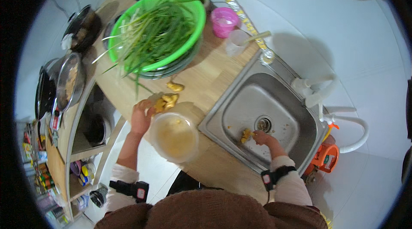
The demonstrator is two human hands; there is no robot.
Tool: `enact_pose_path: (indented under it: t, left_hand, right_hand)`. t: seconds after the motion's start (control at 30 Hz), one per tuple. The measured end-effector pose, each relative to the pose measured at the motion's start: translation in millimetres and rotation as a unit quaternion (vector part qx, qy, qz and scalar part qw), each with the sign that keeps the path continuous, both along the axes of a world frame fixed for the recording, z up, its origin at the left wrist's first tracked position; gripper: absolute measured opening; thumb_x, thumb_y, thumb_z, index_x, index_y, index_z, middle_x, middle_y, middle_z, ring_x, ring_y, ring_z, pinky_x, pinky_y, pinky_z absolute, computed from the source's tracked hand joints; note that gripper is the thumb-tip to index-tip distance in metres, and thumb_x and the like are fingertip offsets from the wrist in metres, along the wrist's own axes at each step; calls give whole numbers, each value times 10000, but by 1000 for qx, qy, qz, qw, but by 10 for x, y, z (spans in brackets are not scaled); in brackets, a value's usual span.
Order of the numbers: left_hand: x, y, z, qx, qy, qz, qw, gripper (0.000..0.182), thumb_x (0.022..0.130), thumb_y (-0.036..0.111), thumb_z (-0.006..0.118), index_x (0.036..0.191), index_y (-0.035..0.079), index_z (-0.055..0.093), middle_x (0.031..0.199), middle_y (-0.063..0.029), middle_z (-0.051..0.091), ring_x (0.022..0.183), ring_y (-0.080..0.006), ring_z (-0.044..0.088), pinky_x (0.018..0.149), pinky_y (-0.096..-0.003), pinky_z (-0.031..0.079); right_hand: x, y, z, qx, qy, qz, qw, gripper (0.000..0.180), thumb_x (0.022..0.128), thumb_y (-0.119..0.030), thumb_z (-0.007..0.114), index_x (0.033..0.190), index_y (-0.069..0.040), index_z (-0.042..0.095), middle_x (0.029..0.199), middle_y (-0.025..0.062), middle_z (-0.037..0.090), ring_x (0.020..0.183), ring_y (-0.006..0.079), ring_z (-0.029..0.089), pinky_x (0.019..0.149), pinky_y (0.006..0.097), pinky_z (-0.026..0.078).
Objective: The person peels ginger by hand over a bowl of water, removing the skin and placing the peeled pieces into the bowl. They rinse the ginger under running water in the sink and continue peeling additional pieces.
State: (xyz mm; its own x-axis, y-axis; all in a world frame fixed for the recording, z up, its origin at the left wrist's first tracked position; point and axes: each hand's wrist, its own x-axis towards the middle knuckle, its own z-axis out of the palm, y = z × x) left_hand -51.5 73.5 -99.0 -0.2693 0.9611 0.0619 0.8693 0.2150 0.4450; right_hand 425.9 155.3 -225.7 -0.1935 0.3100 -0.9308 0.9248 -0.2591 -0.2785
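Several pieces of peeled ginger root (166,101) lie on the wooden counter, and my left hand (143,114) rests against them at their left side; whether its fingers hold a piece is not plain. One more ginger piece (175,86) lies just above the pile. Close to my left hand is a round plastic tub (174,137) of cloudy liquid with a small yellowish piece in it. Down in the steel sink (241,110), my right hand (262,138) is beside the drain, its fingertips at a knobbly yellow lump (246,135) that looks like ginger. Small scraps are scattered around the drain.
A green basin (201,19) heaped with green onions (164,32) stands on the counter's far part. A pink cup (224,22) and a translucent cup (236,43) stand behind the sink, near the faucet (313,92). Pans and a steel bowl (69,81) are at the left.
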Motion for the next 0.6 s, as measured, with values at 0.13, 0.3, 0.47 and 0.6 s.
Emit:
enact_pose_path:
  t: [0.13,0.3,0.47,0.6]
  left_hand:
    - [105,-65,207,131,20,8,991,207,729,57,574,934,56,549,942,-124,561,891,-314,490,788,-383,389]
    - [344,-321,372,186,-14,-131,974,150,679,37,569,828,58,575,821,-101,577,767,-290,526,693,-373,421]
    - [473,-668,365,48,86,-291,952,231,670,102,537,885,50,602,968,-94,561,961,-258,483,801,-369,392]
    - [434,-815,343,40,91,-282,954,287,680,95,515,948,19,585,1064,-119,522,1060,-292,437,925,-383,343]
  right_hand:
    - [-610,76,924,37,180,-153,971,368,853,-279,475,1117,-27,425,871,111,558,702,184,521,658,325,440]
    - [-1707,-235,1896,272,389,50,878,351,850,-285,480,1067,-17,413,845,156,567,749,268,575,660,353,449]
    - [-2702,-550,1934,304,235,329,862,293,816,-197,492,1038,-23,414,975,210,540,893,338,555,728,409,450]
    - [-3010,-684,1545,366,180,372,834,267,804,-188,480,1009,-20,447,1002,204,539,910,338,550,761,416,444]
